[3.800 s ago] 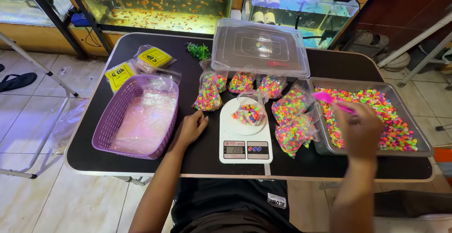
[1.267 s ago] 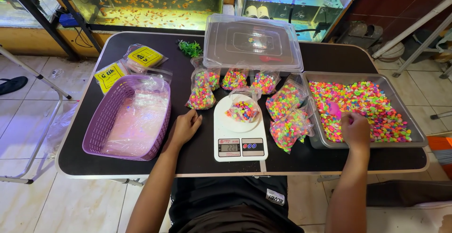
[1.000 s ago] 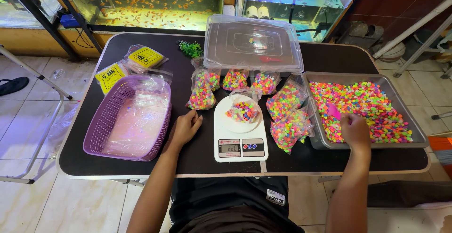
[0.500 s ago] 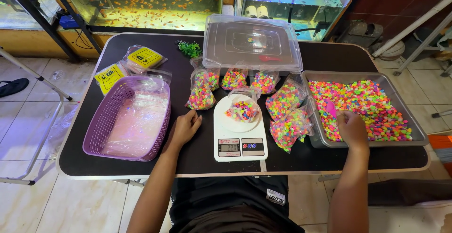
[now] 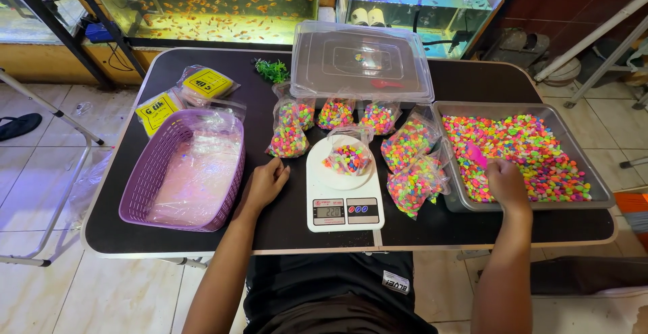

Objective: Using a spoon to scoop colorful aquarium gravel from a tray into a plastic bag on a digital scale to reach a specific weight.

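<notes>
Right hand (image 5: 506,184) in the metal tray (image 5: 603,195) of coloured gravel (image 5: 533,145), grip apparently closed on a pink scoop (image 5: 476,153); handle hidden. Left hand (image 5: 264,184) flat on the table (image 5: 472,81), fingers loose, empty, just left of the white scale (image 5: 344,202) carrying an open bag of gravel (image 5: 347,157).

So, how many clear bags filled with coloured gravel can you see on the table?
6. Three stand in a row before the lidded box. Two lie beside the grey tray. One open bag sits on the scale. More may be hidden.
</notes>
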